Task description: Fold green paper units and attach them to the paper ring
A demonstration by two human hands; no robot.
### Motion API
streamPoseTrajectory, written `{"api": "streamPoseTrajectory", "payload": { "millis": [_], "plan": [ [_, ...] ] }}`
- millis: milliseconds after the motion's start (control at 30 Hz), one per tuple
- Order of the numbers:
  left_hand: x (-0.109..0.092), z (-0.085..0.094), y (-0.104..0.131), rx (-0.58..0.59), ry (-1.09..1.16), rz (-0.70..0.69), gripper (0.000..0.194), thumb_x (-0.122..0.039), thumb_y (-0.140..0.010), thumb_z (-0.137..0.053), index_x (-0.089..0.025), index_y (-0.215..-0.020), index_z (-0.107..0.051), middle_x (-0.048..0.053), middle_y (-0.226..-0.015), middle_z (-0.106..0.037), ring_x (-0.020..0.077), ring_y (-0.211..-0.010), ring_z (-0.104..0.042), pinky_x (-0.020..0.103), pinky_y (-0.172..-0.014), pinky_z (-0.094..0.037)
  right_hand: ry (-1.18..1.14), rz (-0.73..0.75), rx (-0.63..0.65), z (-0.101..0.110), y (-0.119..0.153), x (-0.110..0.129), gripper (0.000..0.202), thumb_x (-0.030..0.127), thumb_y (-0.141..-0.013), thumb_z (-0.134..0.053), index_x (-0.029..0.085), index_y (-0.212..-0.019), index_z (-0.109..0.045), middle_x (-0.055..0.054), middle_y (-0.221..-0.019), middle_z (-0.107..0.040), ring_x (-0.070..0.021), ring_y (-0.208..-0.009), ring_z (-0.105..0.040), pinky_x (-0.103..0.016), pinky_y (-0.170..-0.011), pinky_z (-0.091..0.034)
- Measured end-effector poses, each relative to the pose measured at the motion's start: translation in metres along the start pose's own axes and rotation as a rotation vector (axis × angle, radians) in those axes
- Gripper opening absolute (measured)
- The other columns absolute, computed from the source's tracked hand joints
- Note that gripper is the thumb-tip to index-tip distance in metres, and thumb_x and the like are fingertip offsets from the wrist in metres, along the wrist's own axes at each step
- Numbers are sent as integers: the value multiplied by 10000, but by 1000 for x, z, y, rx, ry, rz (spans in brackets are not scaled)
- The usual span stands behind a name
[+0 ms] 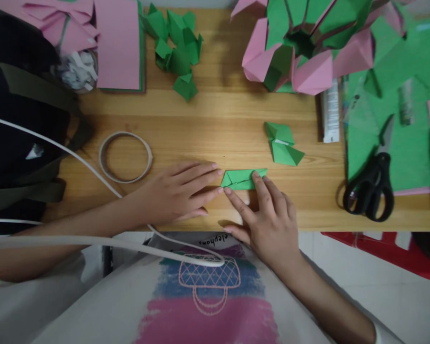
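A small folded strip of green paper (241,178) lies flat on the wooden table near its front edge, with crease lines across its face. My right hand (272,217) presses fingertips onto its right part and lower left edge, fingers spread. Flat on the table to the left, my left hand (186,191) has its fingers stretched out, their tips at the strip's left end. Just beyond my right hand sits another folded green paper piece (284,145) with a pale strip in its middle.
Black-handled scissors (374,184) lie on green sheets (408,157) at right. A pink and green paper model (313,71) stands behind. Left are a tape roll (103,155), stacked paper (118,45), folded green pieces (181,48), a black bag (25,143) and a white cable (57,147).
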State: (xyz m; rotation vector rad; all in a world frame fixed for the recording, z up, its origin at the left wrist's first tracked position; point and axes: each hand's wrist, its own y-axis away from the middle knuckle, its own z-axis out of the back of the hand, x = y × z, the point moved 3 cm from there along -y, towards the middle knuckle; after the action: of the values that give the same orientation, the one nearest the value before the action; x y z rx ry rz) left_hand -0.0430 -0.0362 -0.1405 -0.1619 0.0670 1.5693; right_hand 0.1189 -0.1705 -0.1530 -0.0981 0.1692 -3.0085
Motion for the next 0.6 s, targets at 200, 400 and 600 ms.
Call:
{"api": "streamPoseTrajectory", "payload": {
  "millis": [200, 400, 600],
  "plan": [
    [-1, 2, -14, -11, 81, -73, 450, -400, -1011, -408, -53, -1194, -630, 151, -1353, -607, 238, -1312, -510, 372, -1130, -364, -5, -8, 27, 0, -1, 1, 745, 694, -845, -489, 329, -1485, -377, -198, -1472, -448, -370, -1273, -462, -472, -963, -382],
    [1, 0, -15, 33, 131, -50, 444, -355, -1027, -364, -49, -1247, -599, 140, -1315, -638, 229, -1300, -530, 347, -1111, -380, -9, 21, 16, 4, -3, -3, 716, 715, -841, -459, 289, -1416, -495, -216, -1417, -508, -348, -1240, -495, -444, -941, -390],
    [2, 0, -13, 57, 161, -14, 443, -345, -1021, -382, -52, -1311, -542, 147, -1333, -624, 236, -1289, -543, 360, -1093, -404, -32, 149, 25, 9, -4, -24, 673, 698, -885, -392, 269, -1382, -540, -180, -1412, -542, -315, -1223, -511, -420, -931, -387]
  ]
}}
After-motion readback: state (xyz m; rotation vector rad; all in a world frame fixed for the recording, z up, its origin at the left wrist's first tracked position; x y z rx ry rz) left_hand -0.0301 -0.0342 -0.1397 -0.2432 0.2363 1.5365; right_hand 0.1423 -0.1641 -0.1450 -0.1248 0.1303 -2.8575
